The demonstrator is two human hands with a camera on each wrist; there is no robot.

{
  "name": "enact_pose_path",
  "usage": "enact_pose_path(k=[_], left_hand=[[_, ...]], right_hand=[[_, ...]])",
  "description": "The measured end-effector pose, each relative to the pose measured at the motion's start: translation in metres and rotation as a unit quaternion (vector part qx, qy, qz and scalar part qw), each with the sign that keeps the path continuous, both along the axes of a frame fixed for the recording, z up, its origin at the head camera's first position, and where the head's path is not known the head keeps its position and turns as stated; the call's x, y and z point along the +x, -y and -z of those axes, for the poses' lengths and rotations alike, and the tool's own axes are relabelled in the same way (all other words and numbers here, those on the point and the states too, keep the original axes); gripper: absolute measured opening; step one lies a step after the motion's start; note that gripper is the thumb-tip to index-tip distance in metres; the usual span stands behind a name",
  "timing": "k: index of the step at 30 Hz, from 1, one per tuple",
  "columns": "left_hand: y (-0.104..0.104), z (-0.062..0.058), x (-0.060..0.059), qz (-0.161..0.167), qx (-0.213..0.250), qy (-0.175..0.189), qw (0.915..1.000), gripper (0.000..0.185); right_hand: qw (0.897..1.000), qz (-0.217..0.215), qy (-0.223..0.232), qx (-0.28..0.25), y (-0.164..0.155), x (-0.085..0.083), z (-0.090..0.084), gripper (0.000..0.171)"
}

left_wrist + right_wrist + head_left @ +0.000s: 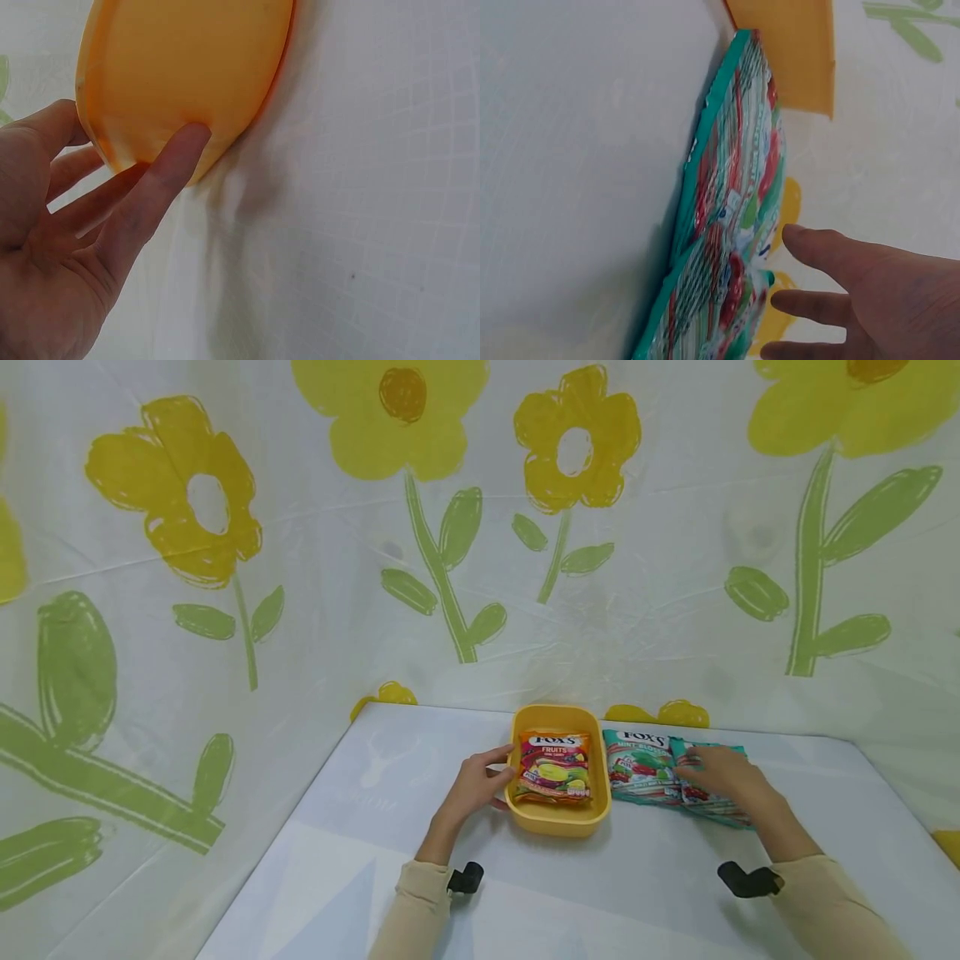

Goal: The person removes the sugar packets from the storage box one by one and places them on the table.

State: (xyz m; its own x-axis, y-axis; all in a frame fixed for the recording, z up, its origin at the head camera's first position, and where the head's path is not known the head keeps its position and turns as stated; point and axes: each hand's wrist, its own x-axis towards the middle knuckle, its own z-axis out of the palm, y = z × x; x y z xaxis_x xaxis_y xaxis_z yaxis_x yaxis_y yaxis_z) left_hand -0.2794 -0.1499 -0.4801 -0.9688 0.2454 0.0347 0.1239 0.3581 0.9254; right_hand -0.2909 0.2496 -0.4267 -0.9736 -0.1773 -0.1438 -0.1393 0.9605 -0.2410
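Observation:
A yellow plastic container [562, 827] holds an orange-red bag of Fox's Fruits candy [553, 768]. At the container's left side is my left hand [480, 785], its fairly straight fingers touching the outer wall and reaching up to the rim. To the container's right, two teal bags lie side by side: a Fox's mint candy bag [641, 768] and a similar teal candy bag [716, 802], which overlaps the first one's edge. My right hand [723, 772] hovers at the right-hand teal bag, partly covering it. Its thumb and fingers are spread, with nothing between them, in the right wrist view.
The table [420, 777] has a pale covering. Behind and to the left hangs a white curtain [322, 568] printed with yellow flowers. Small dark wrist cameras sit on both wrists, over beige sleeves [832, 902].

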Motion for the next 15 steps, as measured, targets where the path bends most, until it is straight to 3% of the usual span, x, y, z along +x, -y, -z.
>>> enact_pose_path(k=[9, 15], left_hand=[[0.001, -0.001, 0.001, -0.002, -0.003, 0.0, 1.0, 0.05], [0.001, -0.001, 0.001, 0.003, 0.003, 0.001, 1.0, 0.05]], right_hand=[[0.999, -0.016, -0.024, 0.025, 0.025, -0.005, 0.0, 0.065], [1.0, 0.001, -0.002, 0.011, 0.043, -0.007, -0.004, 0.069]])
